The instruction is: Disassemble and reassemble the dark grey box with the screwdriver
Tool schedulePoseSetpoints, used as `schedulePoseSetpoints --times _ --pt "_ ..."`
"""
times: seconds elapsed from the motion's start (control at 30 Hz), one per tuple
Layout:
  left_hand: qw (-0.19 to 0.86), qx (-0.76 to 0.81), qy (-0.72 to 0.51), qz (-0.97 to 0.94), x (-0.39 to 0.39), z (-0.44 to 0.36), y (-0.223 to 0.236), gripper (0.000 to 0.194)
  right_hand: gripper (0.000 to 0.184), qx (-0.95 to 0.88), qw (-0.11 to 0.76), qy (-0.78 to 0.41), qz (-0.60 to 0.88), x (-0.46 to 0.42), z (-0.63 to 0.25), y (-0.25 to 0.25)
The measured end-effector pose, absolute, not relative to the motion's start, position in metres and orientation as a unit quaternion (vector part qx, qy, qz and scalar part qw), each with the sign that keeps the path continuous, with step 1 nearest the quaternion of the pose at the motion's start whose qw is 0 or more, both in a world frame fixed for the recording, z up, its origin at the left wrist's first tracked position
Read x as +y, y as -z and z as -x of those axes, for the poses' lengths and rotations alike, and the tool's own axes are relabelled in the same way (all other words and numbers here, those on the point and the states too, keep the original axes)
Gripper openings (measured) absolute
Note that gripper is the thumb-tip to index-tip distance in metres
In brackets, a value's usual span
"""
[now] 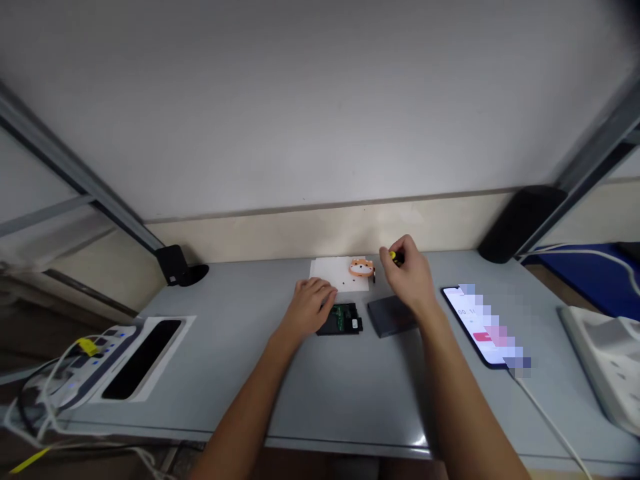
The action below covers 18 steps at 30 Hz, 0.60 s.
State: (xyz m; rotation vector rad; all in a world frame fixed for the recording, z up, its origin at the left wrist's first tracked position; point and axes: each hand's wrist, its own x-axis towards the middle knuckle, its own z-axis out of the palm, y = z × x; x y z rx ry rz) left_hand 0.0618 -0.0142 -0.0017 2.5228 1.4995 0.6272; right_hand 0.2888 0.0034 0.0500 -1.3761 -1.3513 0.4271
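Note:
My right hand (407, 273) is closed round a small yellow-and-black screwdriver (393, 255), held above the back of the desk; most of it is hidden in the fingers. My left hand (310, 303) lies palm down with fingers stretched out, its thumb over the left end of an opened black case with a green circuit board (341, 319). Right of that case, under my right wrist, lies a dark flat cover (393, 315). Behind them is a white sheet (327, 270) with several tiny dark specks, perhaps screws, and an orange-and-white animal-face piece (361, 267).
A lit phone (475, 327) with a cable lies to the right, near a white power strip (605, 367). At left are a dark phone (143, 360), another power strip (95, 367) and a black stand (177, 267). A black cylinder (523, 223) stands at the back right.

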Motion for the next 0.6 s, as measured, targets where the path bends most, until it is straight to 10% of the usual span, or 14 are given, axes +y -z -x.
schedulePoseSetpoints --times 0.6 --pt "0.195 0.432 -0.214 -0.854 -0.022 -0.046 0.011 0.055 0.028 -0.661 0.192 -0.353 0.634 -0.004 -0.3 -0.035"
